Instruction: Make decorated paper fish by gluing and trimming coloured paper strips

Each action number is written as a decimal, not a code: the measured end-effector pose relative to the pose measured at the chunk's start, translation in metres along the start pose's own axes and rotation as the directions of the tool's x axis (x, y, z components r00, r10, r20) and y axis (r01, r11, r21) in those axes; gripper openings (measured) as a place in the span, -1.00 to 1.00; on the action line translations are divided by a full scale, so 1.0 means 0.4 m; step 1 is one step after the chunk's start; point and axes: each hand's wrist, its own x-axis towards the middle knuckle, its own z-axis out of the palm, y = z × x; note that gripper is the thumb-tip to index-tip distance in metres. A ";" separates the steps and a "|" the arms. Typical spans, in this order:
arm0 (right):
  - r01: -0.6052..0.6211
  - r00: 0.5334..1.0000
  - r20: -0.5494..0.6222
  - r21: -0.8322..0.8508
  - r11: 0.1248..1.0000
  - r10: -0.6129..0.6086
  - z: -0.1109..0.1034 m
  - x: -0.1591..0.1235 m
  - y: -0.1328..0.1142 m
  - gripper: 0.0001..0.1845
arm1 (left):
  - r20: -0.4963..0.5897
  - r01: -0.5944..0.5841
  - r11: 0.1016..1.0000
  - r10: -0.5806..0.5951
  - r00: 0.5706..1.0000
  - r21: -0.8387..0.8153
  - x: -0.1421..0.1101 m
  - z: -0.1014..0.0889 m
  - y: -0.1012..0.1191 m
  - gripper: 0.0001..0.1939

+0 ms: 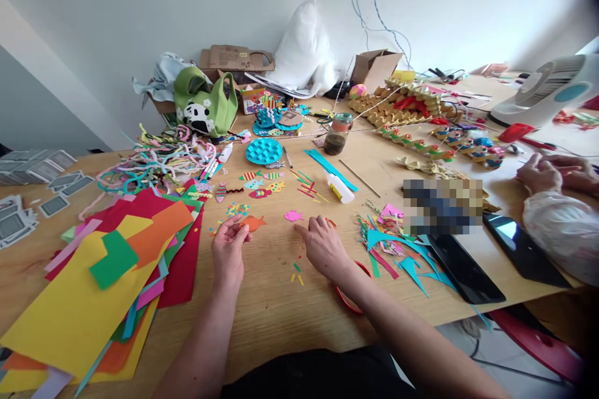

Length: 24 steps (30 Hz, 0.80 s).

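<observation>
My left hand [229, 246] pinches an orange paper fish [253, 223] between thumb and fingers, just above the table. Right of it lies a pink paper fish [294, 216] with a drawn eye. My right hand [324, 242] is lowered near the pink fish, its index finger stretched toward it and nothing visible in its grip. Partly hidden under that hand and forearm are red-handled scissors [350, 307]. Small green and yellow paper strips [297, 277] lie between my arms. Decorated paper fish [254, 184] and thin coloured strips [309, 187] sit farther back.
Coloured paper sheets [60, 299] are heaped at left, below pipe cleaners [140, 165]. A glue bottle [340, 188], a blue round piece [264, 151] and a glass jar [337, 135] stand beyond. Paper scraps [397, 243] and phones lie right, near another person's hands [556, 173].
</observation>
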 end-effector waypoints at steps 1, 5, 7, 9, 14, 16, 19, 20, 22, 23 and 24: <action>0.004 1.000 0.006 0.009 1.000 -0.004 -0.002 -0.009 0.008 -0.70 | 0.004 0.003 1.000 -0.003 1.000 0.001 0.000 0.000 -0.001 -0.55; 0.000 1.000 -0.003 0.040 0.999 0.001 -0.011 -0.032 0.018 -0.73 | 0.031 0.016 1.000 -0.016 0.999 0.002 -0.001 0.002 -0.010 -0.55; 0.015 1.000 -0.026 0.053 0.998 -0.013 -0.013 -0.029 0.003 -0.69 | 0.040 0.014 1.000 -0.014 0.999 0.001 -0.003 0.002 -0.013 -0.56; 0.047 0.999 -0.019 0.065 0.997 -0.046 -0.011 -0.023 -0.014 -0.66 | 0.037 0.010 1.000 -0.010 0.999 0.003 -0.003 0.002 -0.013 -0.56; 0.073 0.997 0.011 0.089 0.993 -0.074 -0.008 -0.042 0.001 -0.67 | 0.003 -0.001 1.000 0.001 1.000 0.022 0.000 -0.001 -0.010 -0.56; 0.053 0.998 0.018 0.099 0.994 -0.055 -0.012 -0.050 0.033 -0.69 | 0.007 0.003 1.000 -0.004 1.000 0.026 0.000 0.000 -0.012 -0.55; 0.002 1.000 -0.017 0.083 0.997 -0.001 -0.019 -0.026 0.076 -0.61 | 0.032 0.022 0.999 -0.023 0.999 0.035 -0.003 0.004 -0.017 -0.55; -0.014 0.999 -0.033 0.068 0.998 0.016 -0.020 -0.007 0.085 -0.57 | 0.037 0.026 0.999 -0.027 0.999 0.038 -0.004 0.005 -0.017 -0.54; -0.041 0.998 -0.041 0.035 0.999 0.043 -0.017 0.042 0.095 -0.54 | 0.036 0.023 0.999 -0.024 0.999 0.037 -0.005 0.006 -0.016 -0.54; -0.050 0.998 -0.043 0.019 0.999 0.051 -0.014 0.068 0.096 -0.55 | 0.030 0.019 0.999 -0.020 0.999 0.033 -0.005 0.006 -0.013 -0.54; -0.054 0.998 -0.037 0.010 0.998 0.055 -0.011 0.094 0.097 -0.55 | 0.020 0.014 0.999 -0.014 1.000 0.029 -0.004 0.005 -0.011 -0.54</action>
